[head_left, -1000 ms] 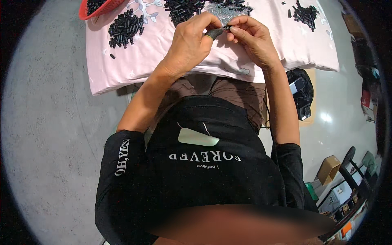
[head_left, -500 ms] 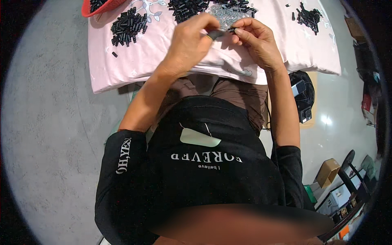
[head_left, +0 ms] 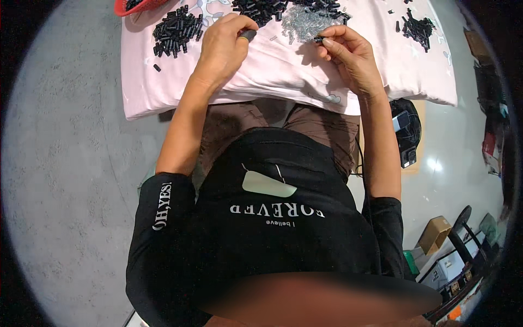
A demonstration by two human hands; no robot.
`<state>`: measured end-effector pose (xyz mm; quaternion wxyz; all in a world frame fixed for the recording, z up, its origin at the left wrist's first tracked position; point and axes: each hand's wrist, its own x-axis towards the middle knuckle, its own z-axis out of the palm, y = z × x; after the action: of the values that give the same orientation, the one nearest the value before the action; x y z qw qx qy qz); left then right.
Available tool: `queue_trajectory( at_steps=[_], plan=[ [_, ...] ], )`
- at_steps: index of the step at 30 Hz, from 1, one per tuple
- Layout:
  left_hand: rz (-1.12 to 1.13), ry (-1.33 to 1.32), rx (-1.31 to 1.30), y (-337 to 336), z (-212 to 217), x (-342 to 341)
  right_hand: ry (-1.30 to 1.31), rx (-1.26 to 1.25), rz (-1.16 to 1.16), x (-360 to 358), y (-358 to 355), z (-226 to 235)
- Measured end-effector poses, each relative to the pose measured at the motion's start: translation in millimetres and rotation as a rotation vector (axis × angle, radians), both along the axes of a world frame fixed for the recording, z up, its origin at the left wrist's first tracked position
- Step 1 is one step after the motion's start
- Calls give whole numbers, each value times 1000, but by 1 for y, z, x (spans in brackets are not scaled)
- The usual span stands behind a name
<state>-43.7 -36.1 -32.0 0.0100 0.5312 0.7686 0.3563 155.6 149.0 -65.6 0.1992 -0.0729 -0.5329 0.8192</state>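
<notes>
My right hand (head_left: 348, 57) pinches a small black cylindrical piece (head_left: 318, 40) between thumb and fingertips, just in front of a heap of small silvery pieces (head_left: 306, 26). To the left, my left hand (head_left: 224, 49) has its fingers curled and its thumb near the index fingertip; whether anything sits between them is hidden. A dark grey cover with a yellowish edge (head_left: 248, 35) is on that thumb. Close beyond this hand lies a pile of black cylindrical parts (head_left: 261, 12). Another pile of short black tubes (head_left: 177, 31) is to its left.
A pink patterned cloth (head_left: 272, 71) covers the work surface. At the far left stands a red basket (head_left: 143, 6) holding black parts. More black pieces (head_left: 418, 30) lie at the right, and a single tube (head_left: 157, 68) lies apart. A black bag (head_left: 407, 128) is on the floor.
My left hand has drawn away from my right hand, moving left towards the black piles. My right hand stays in nearly the same place, still pinching the small black piece.
</notes>
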Motion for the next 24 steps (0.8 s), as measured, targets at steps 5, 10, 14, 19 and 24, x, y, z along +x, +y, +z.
queue_trajectory(
  at_steps=[5,10,14,19,24],
  plan=[
    [-43,56,-40,4,0,5,-1,-3,0,0,0,0],
    [127,4,-30,-3,4,-16,1,-24,-2,0,0,0],
    [89,25,-71,-10,-2,-19,1,-36,-6,-1,-1,0],
    [11,-34,-45,-7,-1,-9,3,-20,-15,-1,1,-4],
    [8,21,-88,-8,-6,-9,3,-29,-9,-1,1,-3]
  ],
)
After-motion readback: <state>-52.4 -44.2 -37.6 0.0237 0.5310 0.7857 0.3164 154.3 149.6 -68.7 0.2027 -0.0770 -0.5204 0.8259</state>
